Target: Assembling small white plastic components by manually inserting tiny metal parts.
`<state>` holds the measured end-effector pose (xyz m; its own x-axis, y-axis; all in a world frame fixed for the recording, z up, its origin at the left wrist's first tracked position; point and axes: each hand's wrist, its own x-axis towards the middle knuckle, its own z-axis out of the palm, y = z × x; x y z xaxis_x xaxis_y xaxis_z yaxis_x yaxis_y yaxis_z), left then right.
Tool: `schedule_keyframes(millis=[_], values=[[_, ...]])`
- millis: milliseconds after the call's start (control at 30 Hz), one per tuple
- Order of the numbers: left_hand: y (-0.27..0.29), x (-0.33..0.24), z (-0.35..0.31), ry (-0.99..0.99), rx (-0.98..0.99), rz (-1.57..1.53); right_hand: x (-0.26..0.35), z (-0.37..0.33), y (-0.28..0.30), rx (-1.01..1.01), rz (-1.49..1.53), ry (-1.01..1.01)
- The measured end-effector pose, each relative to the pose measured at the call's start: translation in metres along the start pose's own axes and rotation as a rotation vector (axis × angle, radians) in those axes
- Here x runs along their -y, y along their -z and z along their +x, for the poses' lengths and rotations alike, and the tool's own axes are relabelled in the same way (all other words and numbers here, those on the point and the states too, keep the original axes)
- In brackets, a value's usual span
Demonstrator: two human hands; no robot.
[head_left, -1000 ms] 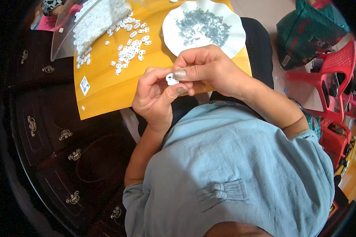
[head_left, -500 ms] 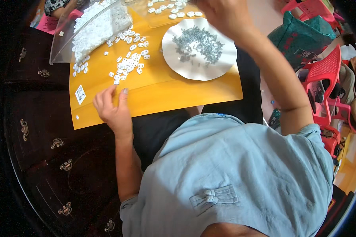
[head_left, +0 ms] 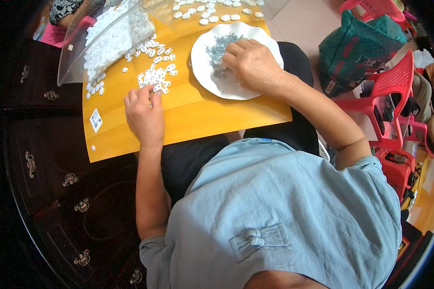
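Head view | white pieces (head_left: 153, 77) at my left hand's (head_left: 144, 115) fingertips: likely light, stiff; pinch edges | grey slivers (head_left: 217, 48) under my right hand (head_left: 250, 62), in white plate (head_left: 226, 91): probably slippery | can't tell whether either hand clamps anything

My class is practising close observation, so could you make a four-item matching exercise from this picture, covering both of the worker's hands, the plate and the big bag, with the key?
Column one
1. left hand
2. wavy-rimmed plate
3. big bag
4. right hand

Column two
A. dark green
B. over the small grey pieces
C. at the near edge of the loose white pieces
D. white

Pairs: 1-C, 2-D, 3-A, 4-B
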<state>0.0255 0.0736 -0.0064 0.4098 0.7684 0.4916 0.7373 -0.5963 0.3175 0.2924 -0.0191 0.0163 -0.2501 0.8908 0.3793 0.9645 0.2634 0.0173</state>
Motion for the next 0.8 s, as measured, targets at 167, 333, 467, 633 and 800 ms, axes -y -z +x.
schedule_keyframes(millis=[167,333,467,633,800], values=[[0.002,-0.02,-0.005,0.0,-0.053,-0.11,-0.002,0.013,0.001,-0.075,0.006,0.015],[0.005,-0.054,-0.021,-0.145,-0.091,-0.262,-0.001,0.018,-0.009,0.018,0.05,-0.008],[0.006,-0.073,-0.027,-0.183,-0.036,-0.388,-0.003,0.013,-0.011,-0.045,0.038,-0.002],[0.003,-0.077,-0.035,-0.186,-0.013,-0.421,-0.001,-0.003,0.007,-0.048,0.031,0.017],[0.001,-0.081,-0.045,-0.192,-0.007,-0.447,-0.001,-0.025,0.012,0.017,0.006,0.019]])
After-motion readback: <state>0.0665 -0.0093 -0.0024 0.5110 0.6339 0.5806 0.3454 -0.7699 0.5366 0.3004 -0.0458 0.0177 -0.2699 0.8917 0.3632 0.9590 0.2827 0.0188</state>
